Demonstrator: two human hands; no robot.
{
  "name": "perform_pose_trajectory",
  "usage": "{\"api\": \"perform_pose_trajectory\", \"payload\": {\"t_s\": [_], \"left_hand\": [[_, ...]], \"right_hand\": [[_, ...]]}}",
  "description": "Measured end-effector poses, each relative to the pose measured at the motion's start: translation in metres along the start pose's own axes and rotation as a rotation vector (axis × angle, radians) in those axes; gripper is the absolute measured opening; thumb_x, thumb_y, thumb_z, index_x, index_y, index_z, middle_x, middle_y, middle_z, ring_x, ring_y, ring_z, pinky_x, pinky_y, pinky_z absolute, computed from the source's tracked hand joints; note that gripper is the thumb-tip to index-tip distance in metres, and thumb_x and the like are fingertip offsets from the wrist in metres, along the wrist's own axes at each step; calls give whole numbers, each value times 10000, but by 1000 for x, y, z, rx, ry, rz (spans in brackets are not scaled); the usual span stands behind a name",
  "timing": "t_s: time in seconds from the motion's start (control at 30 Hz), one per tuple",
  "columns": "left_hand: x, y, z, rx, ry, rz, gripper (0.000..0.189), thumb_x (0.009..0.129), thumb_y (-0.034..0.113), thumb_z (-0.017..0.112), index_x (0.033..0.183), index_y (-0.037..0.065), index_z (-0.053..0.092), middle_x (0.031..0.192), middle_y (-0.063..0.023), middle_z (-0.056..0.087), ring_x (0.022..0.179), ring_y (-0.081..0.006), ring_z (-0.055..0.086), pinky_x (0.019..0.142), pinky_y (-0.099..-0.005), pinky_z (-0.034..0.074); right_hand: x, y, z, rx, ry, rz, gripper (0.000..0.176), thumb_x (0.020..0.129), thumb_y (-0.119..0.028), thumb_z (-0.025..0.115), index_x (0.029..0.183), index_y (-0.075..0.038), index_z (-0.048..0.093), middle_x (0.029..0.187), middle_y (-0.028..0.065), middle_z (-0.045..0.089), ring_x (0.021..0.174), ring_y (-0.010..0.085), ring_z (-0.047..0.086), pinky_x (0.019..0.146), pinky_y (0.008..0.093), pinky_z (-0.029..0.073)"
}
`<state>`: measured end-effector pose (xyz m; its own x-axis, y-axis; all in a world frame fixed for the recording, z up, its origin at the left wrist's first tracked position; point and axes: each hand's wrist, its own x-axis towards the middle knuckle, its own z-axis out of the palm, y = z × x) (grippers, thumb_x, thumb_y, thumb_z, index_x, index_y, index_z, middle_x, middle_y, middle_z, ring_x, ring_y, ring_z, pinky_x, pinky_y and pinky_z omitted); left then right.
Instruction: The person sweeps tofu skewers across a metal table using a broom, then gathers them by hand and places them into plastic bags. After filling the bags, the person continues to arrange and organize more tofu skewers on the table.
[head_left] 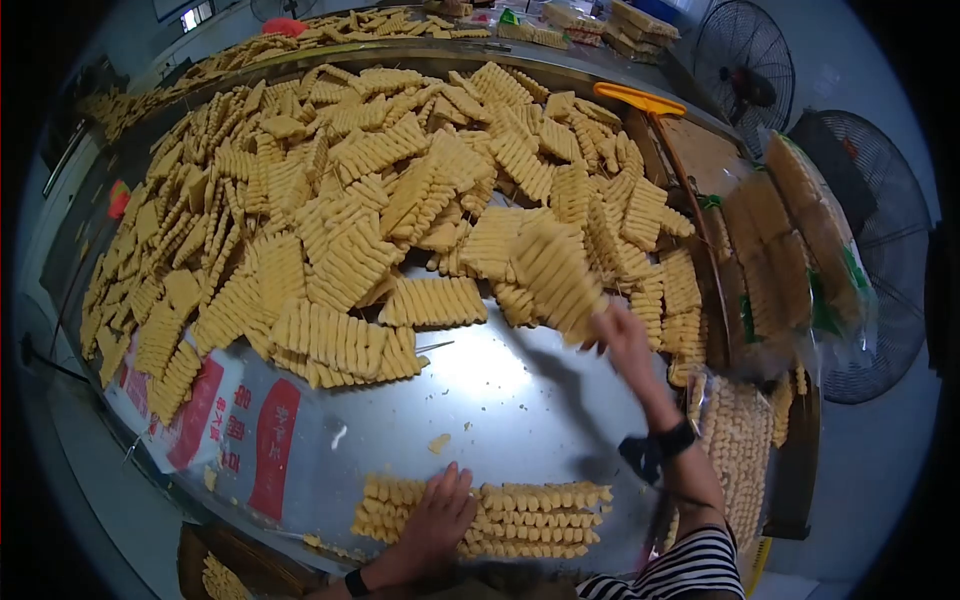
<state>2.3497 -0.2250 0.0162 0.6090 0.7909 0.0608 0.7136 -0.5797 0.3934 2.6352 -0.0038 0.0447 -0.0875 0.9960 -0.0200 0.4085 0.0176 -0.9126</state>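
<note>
My right hand [622,340] holds a flat, ridged yellow piece [558,272] by its lower right corner, raised over the front of the heap. The fingers are closed on that corner. My left hand [445,510] lies with fingers spread on a row of stacked yellow pieces [545,520] set on edge near the front of the metal table [500,410]. A large heap of similar ridged pieces [340,260] spreads behind both hands.
Filled clear bags [790,240] stand at the right, beside an orange-handled tool [640,98]. Another bag of pieces [735,450] lies by my right forearm. Printed plastic [275,440] covers the left front. Fans [745,75] stand behind.
</note>
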Motion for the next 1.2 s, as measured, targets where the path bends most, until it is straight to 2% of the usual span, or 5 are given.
{"api": "perform_pose_trajectory", "payload": {"t_s": [0.3, 0.47, 0.67, 0.93, 1.2], "left_hand": [[-6, -1, 14, 24, -41, 38, 417, 707, 105, 551, 1094, -45, 510, 1210, -261, 426, 1170, -403, 381, 1073, -515, 195], [1, 3, 0, 36, -208, 15, 370, 731, 114, 545, 1073, -25, 529, 1147, -248, 456, 1091, -364, 431, 979, -471, 300], [-13, -8, 20, 81, 79, 26, 315, 729, 136, 563, 1005, -17, 564, 1148, -247, 474, 1069, -346, 445, 945, -454, 323], [-24, -11, -6, -51, 137, -58, 408, 571, 39, 567, 966, -56, 535, 1107, -288, 470, 1037, -377, 446, 918, -454, 345], [-31, -12, -7, -24, 66, -46, 400, 564, 54, 626, 940, -37, 526, 1049, -246, 479, 1032, -366, 454, 931, -463, 329]], "right_hand": [[-94, -13, 93, -194, -960, -162, 198, 860, -259, 552, 902, -83, 632, 808, 167, 638, 790, 323, 610, 702, 402, 492], [105, 27, 46, -678, 584, -200, 481, 715, -336, 731, 959, 48, 576, 876, 209, 601, 854, 390, 575, 742, 449, 463], [119, 39, 63, -560, 779, -268, 419, 648, -245, 747, 960, -22, 577, 911, 169, 577, 885, 372, 550, 780, 437, 439], [-129, -1, 93, -490, -743, -213, 449, 797, -420, 648, 1073, -68, 609, 946, 147, 609, 880, 318, 573, 709, 384, 480], [-150, -23, 132, -457, -452, -434, 273, 827, -244, 559, 960, -19, 634, 904, 163, 628, 791, 350, 601, 676, 414, 487]]}}
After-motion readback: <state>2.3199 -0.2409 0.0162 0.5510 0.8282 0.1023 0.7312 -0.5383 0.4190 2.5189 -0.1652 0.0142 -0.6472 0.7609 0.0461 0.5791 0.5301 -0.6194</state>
